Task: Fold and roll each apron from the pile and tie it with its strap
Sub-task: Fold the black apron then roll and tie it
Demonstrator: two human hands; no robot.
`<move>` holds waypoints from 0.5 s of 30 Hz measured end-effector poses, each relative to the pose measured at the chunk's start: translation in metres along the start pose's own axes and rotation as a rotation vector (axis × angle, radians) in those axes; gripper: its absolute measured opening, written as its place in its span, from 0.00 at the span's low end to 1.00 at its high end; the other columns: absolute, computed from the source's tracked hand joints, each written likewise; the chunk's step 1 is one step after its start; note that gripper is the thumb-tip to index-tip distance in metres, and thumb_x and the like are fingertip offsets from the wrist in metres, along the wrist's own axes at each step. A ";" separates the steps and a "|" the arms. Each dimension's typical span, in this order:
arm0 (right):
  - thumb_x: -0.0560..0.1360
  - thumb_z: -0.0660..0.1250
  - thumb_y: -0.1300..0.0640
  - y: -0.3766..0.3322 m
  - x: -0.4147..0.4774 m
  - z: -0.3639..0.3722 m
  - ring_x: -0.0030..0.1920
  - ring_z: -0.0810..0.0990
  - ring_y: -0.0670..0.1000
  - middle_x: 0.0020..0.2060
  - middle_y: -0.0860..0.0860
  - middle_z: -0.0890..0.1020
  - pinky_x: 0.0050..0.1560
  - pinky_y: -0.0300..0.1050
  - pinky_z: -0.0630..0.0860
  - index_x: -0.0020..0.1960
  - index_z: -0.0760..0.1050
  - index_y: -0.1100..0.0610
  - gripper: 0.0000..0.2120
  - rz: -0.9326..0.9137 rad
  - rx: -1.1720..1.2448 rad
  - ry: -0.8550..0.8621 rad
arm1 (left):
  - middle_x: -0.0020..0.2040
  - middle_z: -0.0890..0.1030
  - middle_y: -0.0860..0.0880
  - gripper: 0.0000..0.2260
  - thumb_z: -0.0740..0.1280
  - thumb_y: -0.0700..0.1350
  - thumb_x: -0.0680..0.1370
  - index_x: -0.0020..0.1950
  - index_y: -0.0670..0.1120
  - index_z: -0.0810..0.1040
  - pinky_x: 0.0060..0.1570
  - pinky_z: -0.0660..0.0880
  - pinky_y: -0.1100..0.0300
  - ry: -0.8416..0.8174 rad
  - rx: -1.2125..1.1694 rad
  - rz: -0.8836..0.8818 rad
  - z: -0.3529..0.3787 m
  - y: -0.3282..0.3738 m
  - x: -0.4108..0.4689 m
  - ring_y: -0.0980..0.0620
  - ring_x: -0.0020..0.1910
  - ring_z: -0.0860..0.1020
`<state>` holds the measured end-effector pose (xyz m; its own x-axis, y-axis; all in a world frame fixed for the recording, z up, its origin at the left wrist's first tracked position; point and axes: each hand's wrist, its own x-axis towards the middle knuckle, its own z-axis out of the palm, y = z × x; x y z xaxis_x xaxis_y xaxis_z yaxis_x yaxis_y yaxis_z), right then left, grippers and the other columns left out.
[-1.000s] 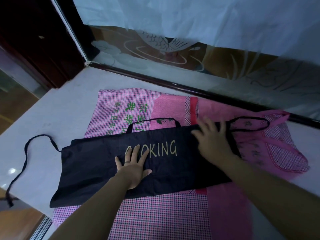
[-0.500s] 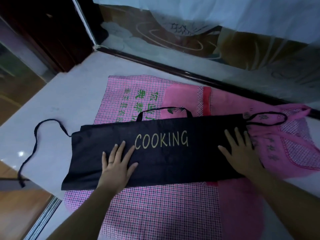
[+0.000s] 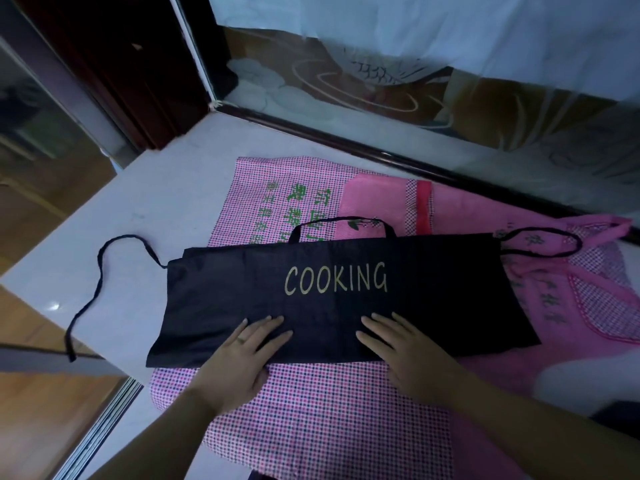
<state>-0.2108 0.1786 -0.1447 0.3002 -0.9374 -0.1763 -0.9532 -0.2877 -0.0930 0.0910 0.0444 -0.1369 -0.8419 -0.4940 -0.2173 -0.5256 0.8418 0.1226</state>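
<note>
A black apron (image 3: 433, 292) printed COOKING lies folded into a long band across the pile. My left hand (image 3: 242, 355) and my right hand (image 3: 401, 348) rest flat on its near edge, side by side, fingers straight and pointing away. One black strap (image 3: 100, 271) trails off the left end over the white table; another strap loop (image 3: 540, 242) sticks out at the right end, and a third loop (image 3: 341, 223) shows above the far edge. Under the black apron lie a pink checked apron (image 3: 311, 417) with green characters and a plain pink apron (image 3: 571, 306).
The white table (image 3: 149, 209) ends at a drop on the left, with wooden floor below. A dark rail (image 3: 381, 157) and a decorated glass panel run along the far side. A dark wooden post (image 3: 138, 71) stands at the back left corner.
Both hands slid along the black apron from its outer parts toward the middle and down to the near edge. The camera view moved closer.
</note>
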 end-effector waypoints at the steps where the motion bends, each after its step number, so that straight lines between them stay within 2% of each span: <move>1: 0.68 0.53 0.59 0.000 0.002 0.000 0.68 0.71 0.54 0.67 0.55 0.73 0.67 0.55 0.68 0.70 0.68 0.55 0.29 0.015 -0.014 0.030 | 0.70 0.71 0.47 0.28 0.67 0.44 0.70 0.71 0.50 0.70 0.71 0.62 0.53 0.026 -0.023 -0.028 -0.001 0.001 0.000 0.48 0.67 0.71; 3: 0.70 0.51 0.61 0.001 0.007 0.000 0.65 0.75 0.54 0.65 0.55 0.76 0.64 0.52 0.70 0.67 0.72 0.57 0.27 0.030 -0.032 0.082 | 0.67 0.75 0.46 0.34 0.78 0.38 0.61 0.66 0.49 0.76 0.60 0.74 0.56 0.016 -0.075 -0.145 0.000 0.004 0.006 0.48 0.62 0.77; 4: 0.70 0.51 0.61 0.002 0.009 -0.002 0.64 0.76 0.54 0.63 0.55 0.77 0.63 0.51 0.71 0.66 0.74 0.57 0.26 0.036 -0.022 0.094 | 0.66 0.76 0.47 0.36 0.80 0.36 0.58 0.65 0.49 0.78 0.55 0.76 0.58 0.002 -0.094 -0.209 -0.005 0.007 0.008 0.48 0.61 0.79; 5: 0.71 0.54 0.61 0.003 0.010 -0.003 0.62 0.77 0.54 0.62 0.55 0.78 0.61 0.50 0.72 0.64 0.75 0.57 0.24 0.053 -0.001 0.101 | 0.68 0.75 0.48 0.36 0.79 0.34 0.59 0.66 0.49 0.77 0.55 0.76 0.61 0.014 -0.117 -0.256 -0.011 0.010 0.009 0.49 0.62 0.78; 7: 0.68 0.68 0.61 0.006 0.013 -0.010 0.60 0.79 0.55 0.61 0.56 0.79 0.59 0.48 0.74 0.63 0.77 0.59 0.22 0.127 0.016 0.126 | 0.76 0.62 0.51 0.32 0.68 0.33 0.72 0.75 0.48 0.65 0.66 0.64 0.65 0.034 -0.159 -0.284 -0.022 0.014 0.014 0.52 0.73 0.65; 8: 0.66 0.73 0.63 0.006 0.016 -0.019 0.62 0.77 0.56 0.64 0.58 0.75 0.60 0.48 0.73 0.64 0.75 0.62 0.26 0.177 0.022 0.091 | 0.78 0.54 0.53 0.29 0.61 0.35 0.78 0.78 0.49 0.58 0.69 0.57 0.67 0.000 -0.192 -0.284 -0.027 0.014 0.016 0.54 0.76 0.57; 9: 0.69 0.73 0.63 0.006 0.017 -0.027 0.67 0.72 0.57 0.69 0.58 0.68 0.65 0.48 0.69 0.68 0.70 0.65 0.29 0.207 0.023 0.017 | 0.79 0.50 0.54 0.28 0.56 0.36 0.80 0.79 0.49 0.54 0.70 0.53 0.67 -0.067 -0.229 -0.286 -0.034 0.013 0.016 0.55 0.77 0.52; 10: 0.75 0.66 0.64 0.008 0.018 -0.032 0.72 0.65 0.57 0.73 0.56 0.59 0.71 0.47 0.62 0.72 0.62 0.66 0.28 0.203 0.039 -0.079 | 0.79 0.49 0.55 0.26 0.54 0.38 0.81 0.79 0.49 0.53 0.71 0.51 0.68 -0.150 -0.265 -0.292 -0.041 0.012 0.018 0.56 0.77 0.52; 11: 0.79 0.58 0.65 0.014 0.018 -0.037 0.73 0.62 0.56 0.74 0.54 0.56 0.73 0.46 0.58 0.74 0.58 0.65 0.25 0.205 0.062 -0.215 | 0.79 0.51 0.54 0.24 0.53 0.40 0.82 0.79 0.48 0.54 0.70 0.51 0.68 -0.223 -0.306 -0.296 -0.051 0.012 0.020 0.56 0.77 0.53; 12: 0.79 0.53 0.65 0.021 0.019 -0.045 0.71 0.65 0.57 0.73 0.54 0.60 0.72 0.47 0.62 0.74 0.61 0.64 0.23 0.240 0.140 -0.393 | 0.78 0.56 0.52 0.22 0.53 0.42 0.83 0.78 0.47 0.58 0.70 0.52 0.67 -0.297 -0.354 -0.299 -0.061 0.012 0.021 0.55 0.76 0.57; 13: 0.77 0.52 0.65 0.028 0.023 -0.053 0.65 0.72 0.58 0.69 0.56 0.69 0.68 0.50 0.69 0.69 0.67 0.63 0.22 0.269 0.231 -0.525 | 0.76 0.63 0.50 0.20 0.53 0.43 0.83 0.75 0.46 0.65 0.69 0.56 0.64 -0.382 -0.393 -0.301 -0.073 0.013 0.020 0.53 0.72 0.64; 15: 0.72 0.53 0.63 0.038 0.032 -0.068 0.52 0.79 0.57 0.56 0.57 0.79 0.55 0.51 0.77 0.58 0.74 0.63 0.18 0.278 0.309 -0.744 | 0.63 0.77 0.50 0.15 0.55 0.48 0.83 0.65 0.46 0.76 0.60 0.66 0.58 -0.613 -0.384 -0.308 -0.091 0.011 0.018 0.52 0.58 0.74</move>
<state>-0.2401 0.1246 -0.0868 0.1052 -0.5617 -0.8206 -0.9755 0.1019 -0.1949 0.0589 0.0245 -0.0516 -0.4926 -0.3909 -0.7775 -0.8238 0.4974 0.2719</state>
